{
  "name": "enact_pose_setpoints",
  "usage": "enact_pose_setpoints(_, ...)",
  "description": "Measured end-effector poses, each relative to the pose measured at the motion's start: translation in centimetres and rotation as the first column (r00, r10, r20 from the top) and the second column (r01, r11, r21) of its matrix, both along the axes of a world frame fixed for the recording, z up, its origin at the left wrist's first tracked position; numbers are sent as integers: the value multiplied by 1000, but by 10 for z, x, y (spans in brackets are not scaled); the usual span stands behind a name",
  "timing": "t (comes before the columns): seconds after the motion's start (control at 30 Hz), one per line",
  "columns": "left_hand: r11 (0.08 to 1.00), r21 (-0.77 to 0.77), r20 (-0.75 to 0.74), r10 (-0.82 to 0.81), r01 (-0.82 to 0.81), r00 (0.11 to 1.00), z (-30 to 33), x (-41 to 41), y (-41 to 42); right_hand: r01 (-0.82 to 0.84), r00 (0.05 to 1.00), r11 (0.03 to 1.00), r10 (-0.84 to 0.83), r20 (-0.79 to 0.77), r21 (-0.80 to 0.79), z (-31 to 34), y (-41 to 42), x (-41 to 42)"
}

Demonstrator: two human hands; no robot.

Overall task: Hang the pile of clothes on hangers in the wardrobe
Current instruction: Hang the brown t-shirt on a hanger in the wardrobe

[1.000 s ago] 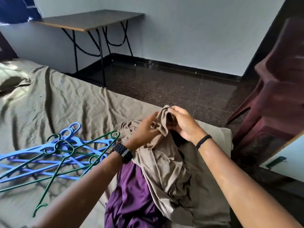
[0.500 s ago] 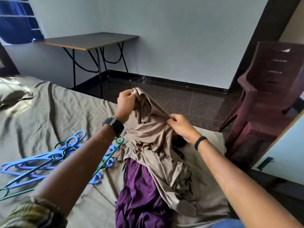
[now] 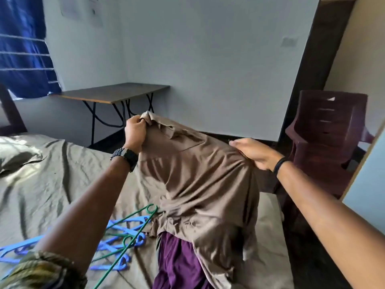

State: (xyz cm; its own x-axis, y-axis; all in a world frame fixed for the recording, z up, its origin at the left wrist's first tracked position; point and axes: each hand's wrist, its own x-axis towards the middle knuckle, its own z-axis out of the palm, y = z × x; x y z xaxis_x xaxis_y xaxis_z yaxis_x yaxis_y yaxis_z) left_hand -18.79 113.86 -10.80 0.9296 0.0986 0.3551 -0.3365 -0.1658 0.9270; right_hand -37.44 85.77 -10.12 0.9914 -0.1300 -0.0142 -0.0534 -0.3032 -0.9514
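You are gripping the tan shirt (image 3: 200, 180) with left hand (image 3: 135, 132) and right hand (image 3: 253, 153); hangers (image 3: 123, 232) lying unused, nothing hung.

Dim daylight from left; wide-angle edge warp.
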Motion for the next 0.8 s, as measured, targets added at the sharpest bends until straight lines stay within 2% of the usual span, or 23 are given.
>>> enact_pose_setpoints(0.1,996,64,8,56,-56,998,31,3,-1,-53,999,998,53,-15,-18,34,1,-5)
enact_pose_setpoints(0.2,1000,17,-46,9,-8,999,58,6,-10,-135,990,974,126,-58,-183,55,-2,-8)
enact_pose_setpoints(0.27,992,-96,-43,-92,88,995,79,2,-15,-75,996,964,87,34,-254,67,-10,-7)
enact_pose_setpoints(0.33,956,-205,-58,-224,208,973,103,-11,-18,92,982,952,-37,187,-291,78,-23,-2)
enact_pose_setpoints(0.37,930,-244,-86,-301,273,950,114,-20,-19,207,957,919,-120,263,-335,84,-29,0)
enact_pose_setpoints(0.43,874,-304,-131,-433,380,892,136,-29,-28,460,871,741,-268,412,-490,93,-38,4)
enact_pose_setpoints(0.47,852,-328,-131,-470,409,873,146,-34,-32,521,843,652,-289,454,-551,94,-39,7)
enact_pose_setpoints(0.53,833,-353,-117,-491,426,863,163,-40,-48,525,841,578,-241,484,-625,94,-32,10)
enact_pose_setpoints(0.6,817,-351,-121,-524,458,843,172,-52,-70,518,827,622,-191,528,-587,94,-13,6)
enact_pose_setpoints(0.7,803,-369,-132,-544,469,828,172,-74,-102,426,793,838,-164,587,-341,91,32,-11)
enact_pose_setpoints(0.73,787,-401,-134,-557,469,820,172,-79,-112,349,822,894,-148,550,-282,87,46,-17)
enact_pose_setpoints(0.8,740,-453,-111,-600,497,793,173,-89,-127,210,927,944,-109,359,-255,75,68,-24)
